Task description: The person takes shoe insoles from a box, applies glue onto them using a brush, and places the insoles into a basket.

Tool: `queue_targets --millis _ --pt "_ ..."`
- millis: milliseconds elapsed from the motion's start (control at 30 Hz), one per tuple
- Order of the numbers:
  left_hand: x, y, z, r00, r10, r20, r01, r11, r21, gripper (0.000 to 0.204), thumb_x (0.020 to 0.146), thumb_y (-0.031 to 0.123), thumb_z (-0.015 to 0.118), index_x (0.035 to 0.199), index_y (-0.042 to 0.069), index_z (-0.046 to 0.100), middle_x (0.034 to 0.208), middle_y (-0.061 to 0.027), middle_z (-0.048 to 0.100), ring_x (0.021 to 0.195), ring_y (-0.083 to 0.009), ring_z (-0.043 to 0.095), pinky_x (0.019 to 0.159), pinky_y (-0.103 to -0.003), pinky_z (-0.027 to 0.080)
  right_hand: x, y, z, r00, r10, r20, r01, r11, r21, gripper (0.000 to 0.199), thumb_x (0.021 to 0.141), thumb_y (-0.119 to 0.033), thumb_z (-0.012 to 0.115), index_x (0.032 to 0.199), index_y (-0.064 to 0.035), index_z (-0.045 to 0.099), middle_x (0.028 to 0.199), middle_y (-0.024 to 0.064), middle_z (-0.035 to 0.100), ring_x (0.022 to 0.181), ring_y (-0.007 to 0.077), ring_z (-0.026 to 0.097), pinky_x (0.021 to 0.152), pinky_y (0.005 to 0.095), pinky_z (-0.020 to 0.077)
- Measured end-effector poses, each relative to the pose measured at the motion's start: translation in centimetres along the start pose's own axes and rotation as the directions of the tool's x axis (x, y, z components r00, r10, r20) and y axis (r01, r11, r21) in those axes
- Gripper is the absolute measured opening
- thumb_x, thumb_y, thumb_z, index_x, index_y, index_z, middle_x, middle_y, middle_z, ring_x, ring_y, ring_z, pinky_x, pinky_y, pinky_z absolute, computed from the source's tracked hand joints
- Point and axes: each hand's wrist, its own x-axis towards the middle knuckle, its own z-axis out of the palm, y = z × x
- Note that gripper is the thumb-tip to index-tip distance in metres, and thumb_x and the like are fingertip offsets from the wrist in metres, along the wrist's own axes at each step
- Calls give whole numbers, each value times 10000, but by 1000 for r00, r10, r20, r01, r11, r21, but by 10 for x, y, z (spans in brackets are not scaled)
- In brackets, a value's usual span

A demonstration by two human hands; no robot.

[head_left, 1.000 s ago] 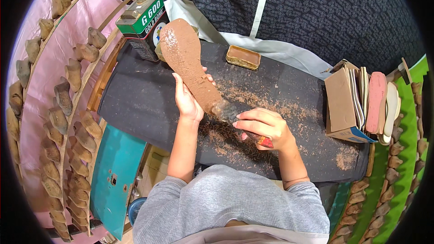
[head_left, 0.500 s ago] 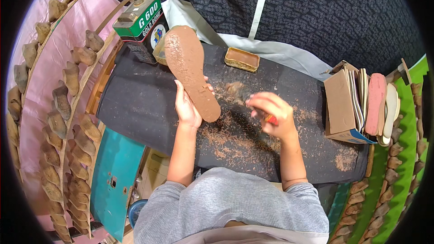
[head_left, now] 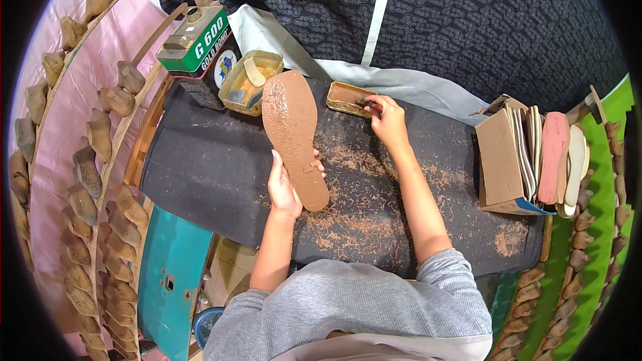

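Brown sole is held above the counter, left of its middle, the fingers of the left hand closed around its narrower half. Near the counter's far edge, the right hand's fingers pinch a dark brush at a small tray.

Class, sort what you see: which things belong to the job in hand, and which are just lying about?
In use:
brown sole, held in the left hand
brush, mostly hidden, in the right hand
small tin, where the brush is

Apparently just lying about:
metal can
tub
cardboard box
wooden shoe forms
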Motion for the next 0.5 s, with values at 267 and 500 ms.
queue_targets --millis 267,500 --pt "-2 6 -3 1000 26 -14 -26 999 35 588 984 500 227 1187 17 494 994 -145 591 796 -262 605 702 -399 512 0 -12 -2 989 -87 -120 91 996 26 264 750 77 636 994 -26 633 986 155 627 831 292 661 702 338 547" --pt "-4 2 0 999 -3 53 -1 997 80 598 985 503 208 1202 20 486 994 -150 597 790 -260 609 709 -388 513 -3 -79 -44 951 -228 -209 215 973 -79 318 706 88 648 990 -56 652 951 128 642 885 284 650 741 357 532"
